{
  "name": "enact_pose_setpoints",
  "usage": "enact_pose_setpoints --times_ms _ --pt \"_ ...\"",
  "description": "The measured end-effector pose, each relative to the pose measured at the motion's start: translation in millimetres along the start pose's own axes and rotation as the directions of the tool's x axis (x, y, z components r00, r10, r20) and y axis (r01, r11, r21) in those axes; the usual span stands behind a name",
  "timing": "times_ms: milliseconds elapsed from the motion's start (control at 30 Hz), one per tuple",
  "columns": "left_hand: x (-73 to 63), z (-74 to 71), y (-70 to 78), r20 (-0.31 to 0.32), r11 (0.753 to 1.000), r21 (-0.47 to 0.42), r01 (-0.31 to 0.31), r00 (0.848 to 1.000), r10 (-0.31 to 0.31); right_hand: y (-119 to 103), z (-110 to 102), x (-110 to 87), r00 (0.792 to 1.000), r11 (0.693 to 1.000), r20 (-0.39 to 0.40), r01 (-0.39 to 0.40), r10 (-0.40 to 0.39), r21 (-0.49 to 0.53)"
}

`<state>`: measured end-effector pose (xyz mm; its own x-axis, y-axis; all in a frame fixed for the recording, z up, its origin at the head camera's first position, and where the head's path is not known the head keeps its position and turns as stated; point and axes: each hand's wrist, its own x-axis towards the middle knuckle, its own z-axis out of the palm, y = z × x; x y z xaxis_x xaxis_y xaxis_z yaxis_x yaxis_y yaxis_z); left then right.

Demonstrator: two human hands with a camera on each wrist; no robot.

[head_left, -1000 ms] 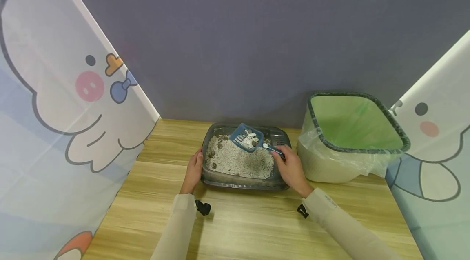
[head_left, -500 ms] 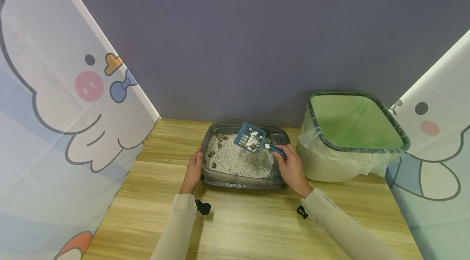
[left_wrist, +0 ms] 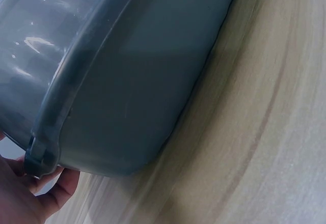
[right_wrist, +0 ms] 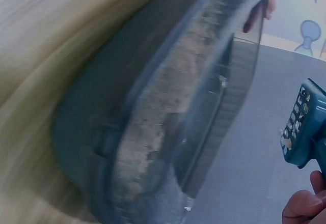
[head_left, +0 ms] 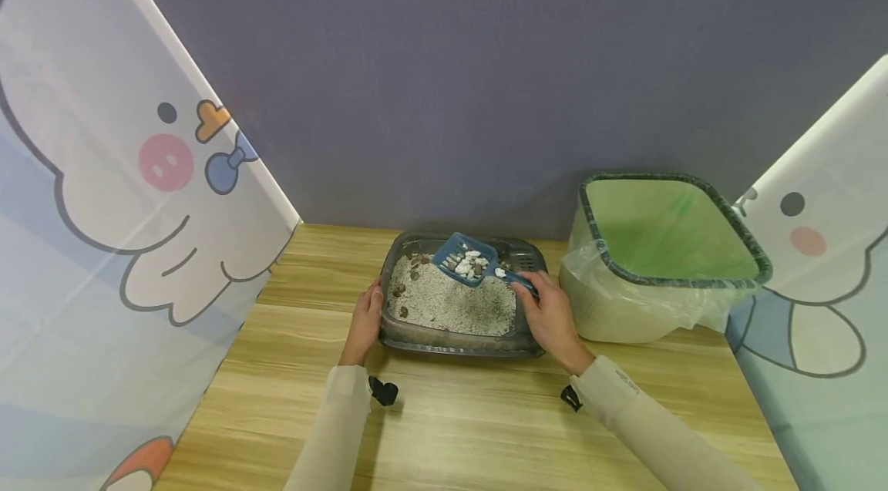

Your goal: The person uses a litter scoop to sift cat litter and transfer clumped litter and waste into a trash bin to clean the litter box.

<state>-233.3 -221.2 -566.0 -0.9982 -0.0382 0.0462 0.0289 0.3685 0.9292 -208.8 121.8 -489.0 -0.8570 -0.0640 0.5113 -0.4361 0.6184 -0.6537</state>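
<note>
A dark grey litter box (head_left: 451, 344) stands on the table, holding pale granular litter (head_left: 451, 310) with brown clumps along its left and far sides. My left hand (head_left: 364, 321) grips the box's left rim; the left wrist view shows its fingers (left_wrist: 63, 188) curled at the rim's end. My right hand (head_left: 553, 317) holds a blue slotted litter scoop (head_left: 479, 246) by its handle, raised over the box. White and brown lumps (head_left: 470, 266) lie in the scoop, and one white lump sits at the handle's base. In the right wrist view the scoop's slotted underside (right_wrist: 298, 122) shows at the right edge.
A pale bin (head_left: 610, 314) lined with a clear bag stands right of the box; its dark rim (head_left: 680, 284) rises above the box, and its inside looks green. A dark grey panel (head_left: 444, 90) is behind the wooden table (head_left: 458, 422). Cartoon-printed sheets flank both sides.
The scoop shifted slightly right and tilted, then came back left, and the lumps in it rearranged. My left hand and the litter box have stayed in place.
</note>
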Motion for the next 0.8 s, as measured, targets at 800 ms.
enact_pose_setpoints --times_ms 800 --pt "-2.8 -2.1 1.3 0.0 1.0 -0.005 0.002 1.0 -0.002 -54.3 -62.3 24.9 0.987 0.997 -0.151 0.06 -0.053 0.042"
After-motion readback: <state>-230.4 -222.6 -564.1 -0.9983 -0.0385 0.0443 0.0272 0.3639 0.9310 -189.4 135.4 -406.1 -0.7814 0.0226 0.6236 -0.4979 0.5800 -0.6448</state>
